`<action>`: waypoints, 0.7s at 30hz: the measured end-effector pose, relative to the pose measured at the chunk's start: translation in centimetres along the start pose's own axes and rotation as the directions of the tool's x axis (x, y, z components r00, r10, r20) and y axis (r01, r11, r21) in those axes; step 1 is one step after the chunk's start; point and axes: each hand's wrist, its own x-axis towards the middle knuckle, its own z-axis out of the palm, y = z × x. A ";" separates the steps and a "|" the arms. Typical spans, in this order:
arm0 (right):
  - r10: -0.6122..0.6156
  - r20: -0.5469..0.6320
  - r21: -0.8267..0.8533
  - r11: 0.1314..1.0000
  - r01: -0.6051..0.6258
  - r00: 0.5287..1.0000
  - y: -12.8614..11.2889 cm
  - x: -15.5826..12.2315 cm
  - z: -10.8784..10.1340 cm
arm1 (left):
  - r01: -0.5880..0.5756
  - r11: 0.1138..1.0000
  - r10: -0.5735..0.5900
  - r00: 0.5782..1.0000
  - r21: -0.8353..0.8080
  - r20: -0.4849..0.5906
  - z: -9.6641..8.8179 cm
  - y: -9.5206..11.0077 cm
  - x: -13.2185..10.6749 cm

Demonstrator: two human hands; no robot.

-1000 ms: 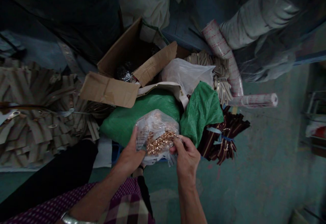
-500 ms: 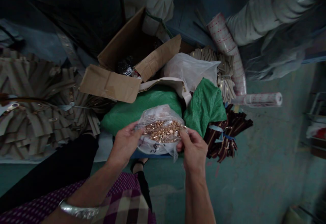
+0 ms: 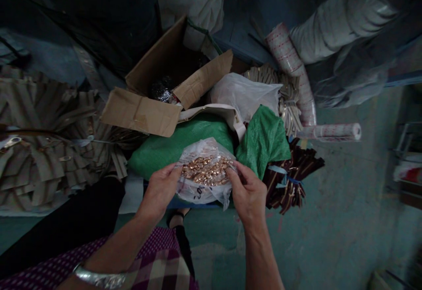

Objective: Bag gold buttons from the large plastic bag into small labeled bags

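Both of my hands hold a clear plastic bag [image 3: 201, 191] full of small gold metal pieces [image 3: 206, 171], low in the middle of the view. My left hand [image 3: 160, 190] grips the bag's left side with fingers curled on the plastic. On the bag's right side my right hand [image 3: 248, 194] pinches the plastic. The bag is held level above a green woven sack [image 3: 171, 147].
An open cardboard box [image 3: 145, 112] sits behind the sack, next to a white plastic bag [image 3: 245, 94]. Beige strap bundles [image 3: 42, 149] lie at left. Dark striped straps [image 3: 293, 178] and patterned rolls [image 3: 329, 131] lie at right on the grey-green floor [image 3: 346, 219].
The bag has turned from upright to lying flat between my hands, and the gold pieces have spread out inside it. My hands have shifted slightly on its sides.
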 end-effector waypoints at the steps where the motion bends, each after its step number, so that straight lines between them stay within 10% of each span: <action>1: -0.084 -0.004 -0.041 0.996 0.084 0.996 -0.1 0.0 0.0 | -0.008 1.000 0.007 1.000 0.012 0.014 -0.2 -0.1 0.0; 5: -0.344 0.040 -0.177 0.922 0.346 0.938 -1.8 -1.2 0.8 | -0.109 0.978 0.093 0.991 0.177 0.097 -0.8 -0.4 0.0; 11: -0.593 0.349 -0.332 0.645 0.688 0.725 -5.1 -7.5 3.1 | -0.339 0.857 0.239 0.929 0.388 0.283 -0.7 0.8 -0.8; 17: -0.538 0.429 -0.346 0.644 0.682 0.726 -4.7 -8.6 3.2 | -0.236 0.922 0.084 0.896 0.306 0.436 1.0 0.2 -1.3; 21: -0.559 0.318 -0.339 0.688 0.642 0.766 -1.3 -7.3 2.8 | -0.235 0.896 0.136 0.953 0.378 0.270 1.6 -0.2 -2.8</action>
